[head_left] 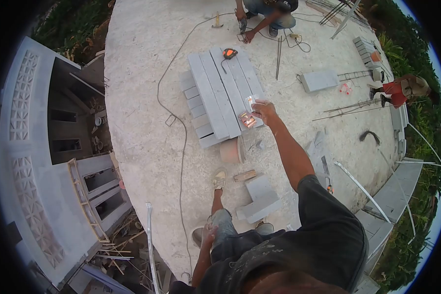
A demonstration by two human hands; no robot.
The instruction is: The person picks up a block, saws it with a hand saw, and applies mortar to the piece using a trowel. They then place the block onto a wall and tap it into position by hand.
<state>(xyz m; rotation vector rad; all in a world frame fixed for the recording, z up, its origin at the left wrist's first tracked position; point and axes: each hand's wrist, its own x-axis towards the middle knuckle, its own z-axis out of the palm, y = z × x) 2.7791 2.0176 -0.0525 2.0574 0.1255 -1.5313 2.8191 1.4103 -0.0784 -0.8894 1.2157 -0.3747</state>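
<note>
My right hand reaches out over the near right corner of a stack of grey blocks. Its fingers are closed on a small, shiny white-and-copper packet, whose exact kind is hard to make out. Down by my knee is my left hand, its fingers curled; whatever they may hold is hidden. An orange-and-black tape measure lies on top of the stack at its far end. Just below the stack's near edge stands a pinkish bucket.
Two loose grey blocks and a wooden float lie near my feet. A cable snakes along the left. One co-worker crouches with a power tool at the top; another person is at right. The slab edge drops off at left.
</note>
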